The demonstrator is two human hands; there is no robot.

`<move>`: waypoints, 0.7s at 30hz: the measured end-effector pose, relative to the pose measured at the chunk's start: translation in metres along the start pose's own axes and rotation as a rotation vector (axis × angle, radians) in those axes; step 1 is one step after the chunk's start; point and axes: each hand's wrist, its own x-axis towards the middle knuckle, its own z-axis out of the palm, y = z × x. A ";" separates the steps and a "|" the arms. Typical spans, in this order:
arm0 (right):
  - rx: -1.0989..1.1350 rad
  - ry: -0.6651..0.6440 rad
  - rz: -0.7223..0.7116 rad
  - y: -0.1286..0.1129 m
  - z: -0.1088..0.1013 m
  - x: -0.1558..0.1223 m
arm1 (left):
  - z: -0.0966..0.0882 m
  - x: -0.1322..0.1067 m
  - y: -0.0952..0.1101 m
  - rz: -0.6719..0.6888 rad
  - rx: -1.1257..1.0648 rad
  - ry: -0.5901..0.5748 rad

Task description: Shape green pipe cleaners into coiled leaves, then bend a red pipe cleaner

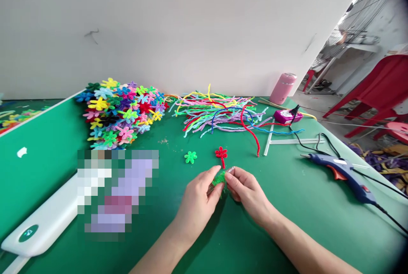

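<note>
My left hand (196, 199) pinches a bent green fuzzy pipe cleaner (219, 178) between thumb and fingers. From the other side, my right hand (250, 191) closes on the same piece at its right end. A small shiny clear object (231, 169) shows at my right fingertips; its kind is too small to tell. Just beyond my fingers lies a red pipe-cleaner flower (221, 152) with a short red stem. To its left a green pipe-cleaner flower (190, 157) rests on the green table (172, 180).
Heaped at the back left are many-coloured pipe-cleaner flowers (110, 117). Loose pipe cleaners (219, 114) lie at the back. On the right are a blue glue gun (341, 172) with its cord, clear glue sticks (295, 141), a purple box (287, 116) and a pink bottle (283, 88). A white device (54, 210) stands left.
</note>
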 end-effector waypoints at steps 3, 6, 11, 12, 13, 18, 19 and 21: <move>0.043 0.008 0.019 0.002 0.002 -0.001 | 0.000 -0.001 -0.001 0.036 0.164 0.053; 0.090 0.018 0.030 0.001 0.003 -0.002 | -0.001 -0.002 0.000 0.094 0.281 0.097; 0.134 0.046 0.030 -0.002 0.005 -0.003 | -0.001 -0.003 0.001 0.121 0.302 0.104; 0.141 0.050 0.032 -0.002 0.005 -0.003 | 0.000 -0.003 0.001 0.116 0.294 0.108; 0.147 0.053 0.034 -0.002 0.006 -0.003 | 0.000 -0.003 0.001 0.112 0.284 0.115; 0.170 0.053 0.052 -0.001 0.006 -0.002 | 0.001 -0.002 0.001 0.078 0.188 0.123; 0.168 0.051 0.055 -0.001 0.006 -0.002 | 0.001 -0.001 0.002 0.059 0.160 0.105; 0.152 0.045 0.054 -0.001 0.005 -0.002 | -0.001 0.000 0.003 0.006 0.095 0.055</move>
